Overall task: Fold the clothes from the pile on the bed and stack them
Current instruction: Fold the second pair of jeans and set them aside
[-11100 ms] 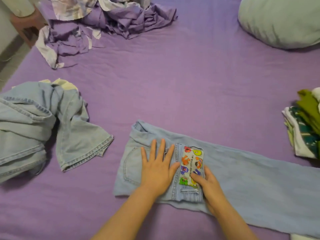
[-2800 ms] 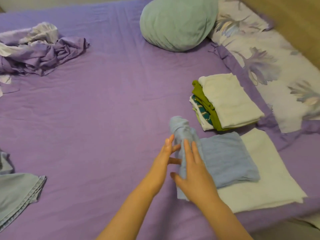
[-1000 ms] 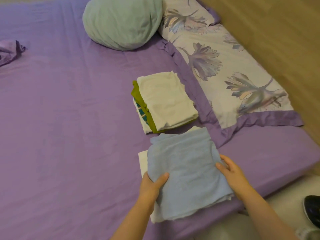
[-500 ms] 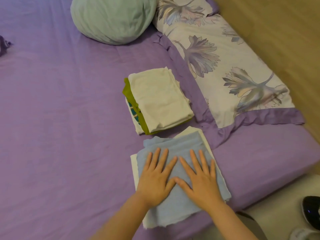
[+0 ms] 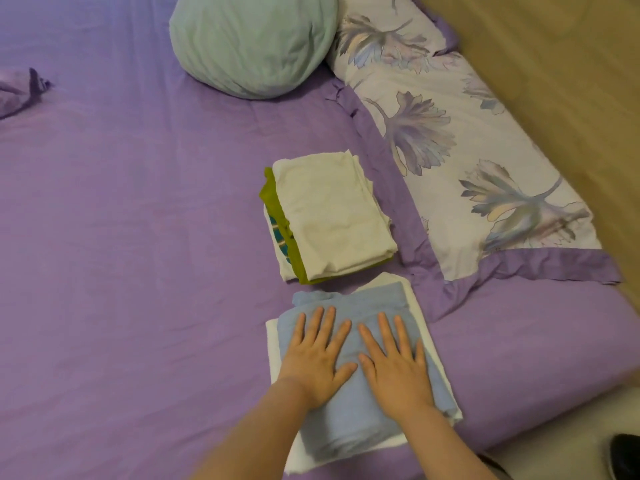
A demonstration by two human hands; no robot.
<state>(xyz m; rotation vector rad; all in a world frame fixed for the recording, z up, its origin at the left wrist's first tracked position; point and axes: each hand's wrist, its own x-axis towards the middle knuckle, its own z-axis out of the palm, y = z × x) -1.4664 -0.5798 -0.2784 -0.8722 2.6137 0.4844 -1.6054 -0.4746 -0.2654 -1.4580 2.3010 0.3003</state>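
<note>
Folded light-blue jeans (image 5: 349, 427) lie on top of a folded white garment (image 5: 273, 344) near the bed's front right edge. My left hand (image 5: 317, 358) and my right hand (image 5: 394, 365) both press flat on the jeans, fingers straight and spread. Just behind stands a second stack (image 5: 332, 216): a folded cream piece on top, a green one under it, a white and teal one at the bottom. The pile of unfolded clothes is out of view.
A pale green round pillow (image 5: 252, 43) sits at the back. A flowered pillow (image 5: 460, 150) lies along the right by a wooden wall. A crumpled purple sheet (image 5: 20, 91) shows at the far left. A dark shoe (image 5: 627, 455) is on the floor, right.
Over the last second my hands let go of the jeans' sides and laid flat on top. Since half a second ago they have barely moved.
</note>
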